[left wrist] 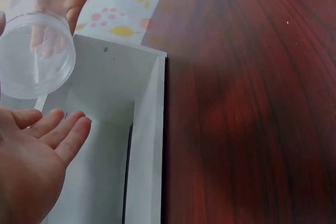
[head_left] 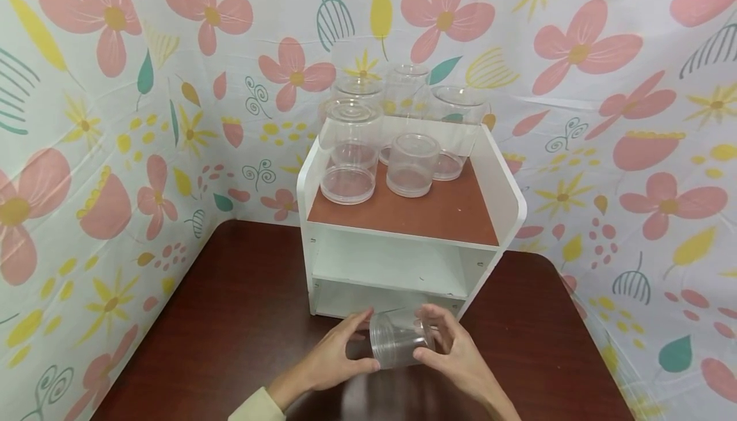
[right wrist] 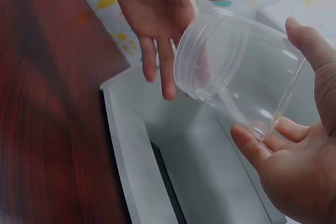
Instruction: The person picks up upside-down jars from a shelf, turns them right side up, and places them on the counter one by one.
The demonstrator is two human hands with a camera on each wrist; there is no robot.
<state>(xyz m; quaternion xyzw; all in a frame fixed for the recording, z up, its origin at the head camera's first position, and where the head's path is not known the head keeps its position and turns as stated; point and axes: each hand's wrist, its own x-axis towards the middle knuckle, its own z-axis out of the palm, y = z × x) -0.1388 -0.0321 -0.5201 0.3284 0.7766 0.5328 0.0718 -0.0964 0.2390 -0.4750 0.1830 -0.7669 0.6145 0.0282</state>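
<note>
A clear plastic jar (head_left: 401,339) lies on its side in the air, above the table in front of the white shelf. My right hand (head_left: 463,360) grips it round the closed base, thumb and fingers on opposite sides, as the right wrist view shows with the jar (right wrist: 247,66). Facing the ridged, lidless mouth is my left hand (head_left: 328,360), its fingers spread and fairly straight. In the right wrist view a gap shows between the left palm (right wrist: 152,9) and the mouth. The left wrist view looks at the jar's round mouth (left wrist: 37,59) above the left fingers (left wrist: 68,135).
The white shelf unit (head_left: 512,210) stands on the dark red wooden table (head_left: 247,318). Several clear jars stand on its brown top, with a short jar (head_left: 411,168) and a taller jar (head_left: 349,181) in front. Below are white compartments (head_left: 386,261). Flowered cloth (head_left: 201,88) hangs behind.
</note>
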